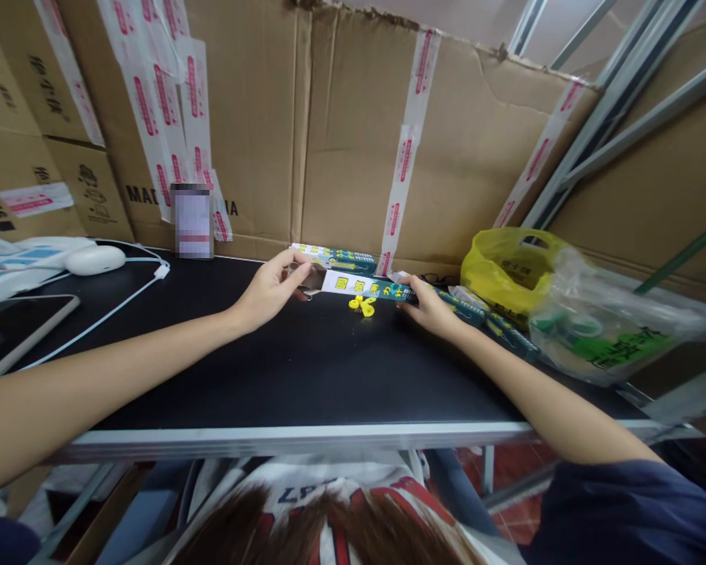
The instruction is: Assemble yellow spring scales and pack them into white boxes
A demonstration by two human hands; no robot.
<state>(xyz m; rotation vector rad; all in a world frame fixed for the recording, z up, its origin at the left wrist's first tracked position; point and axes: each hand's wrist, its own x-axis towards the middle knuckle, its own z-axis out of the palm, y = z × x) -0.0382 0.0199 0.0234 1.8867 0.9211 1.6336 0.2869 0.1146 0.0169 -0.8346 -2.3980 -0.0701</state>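
Note:
Between my two hands a long, narrow printed carton is held level above the black table top. Its white and dark green side carries yellow characters. My left hand pinches the left end, where brown inner cardboard shows at a flap. Around the right end my right hand is closed, with fingers partly hidden. Small yellow plastic pieces lie on the table just below the carton. Behind it rests a similar printed carton, and more such cartons lie to the right of my right hand.
At the right stand a yellow plastic bag and a clear bag with green print. A phone, white cables and a white power strip occupy the left. A cardboard wall rises behind, with a small pixelated upright object against it.

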